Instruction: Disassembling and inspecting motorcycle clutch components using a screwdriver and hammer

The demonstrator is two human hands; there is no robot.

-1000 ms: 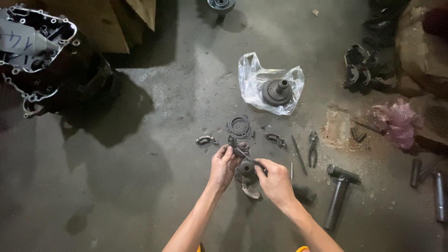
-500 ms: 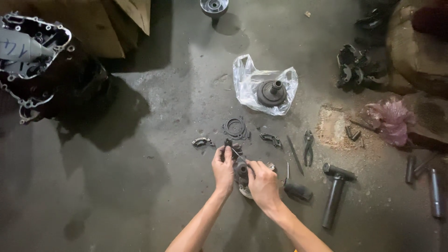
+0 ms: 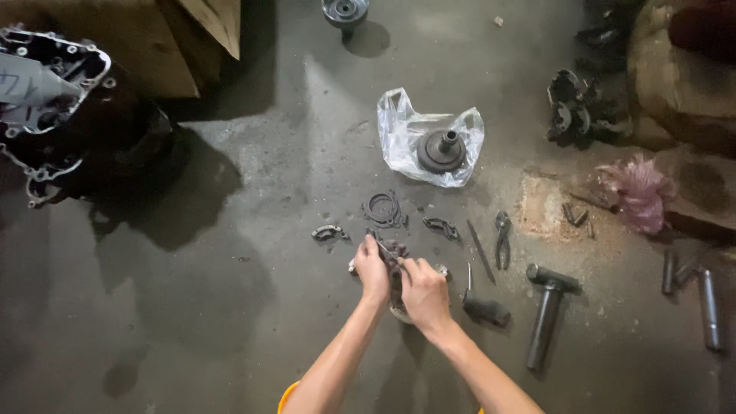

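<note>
A: Any pkgs on the floor?

B: One. A crumpled clear plastic bag (image 3: 406, 134) lies up-centre on the grey concrete floor (image 3: 230, 307), w/ a dark round flanged metal hub (image 3: 441, 149) sitting on it, stub shaft up. Top left, a pale sheet w/ dark scrawl (image 3: 27, 84) rests on an open grey cast-metal engine case (image 3: 54, 115), next to a brown wooden crate (image 3: 153, 38).

A: And the hands?

B: Both down low, centre. Left hand (image 3: 371, 270) and right hand (image 3: 423, 293) are closed together round a small dark greasy metal assembly (image 3: 392, 257), fingers clamped on it; it sits betw. them, just above the floor. Can't tell if it's touching.

A: What's around it?

B: Dark wire snap rings (image 3: 382, 208) just beyond the fingers, a curved dark metal clip (image 3: 328, 232) to the left, another curved piece (image 3: 441, 227) to the right. Further right: a thin metal rod (image 3: 481, 241), dark pliers (image 3: 502, 239), a black-handled screwdriver (image 3: 483, 305) and a heavy rusty steel hammer (image 3: 546, 310). A frayed pink rag (image 3: 632, 192) lies far right, near steel pins (image 3: 705, 303). Nothing blocks the hands.
</note>
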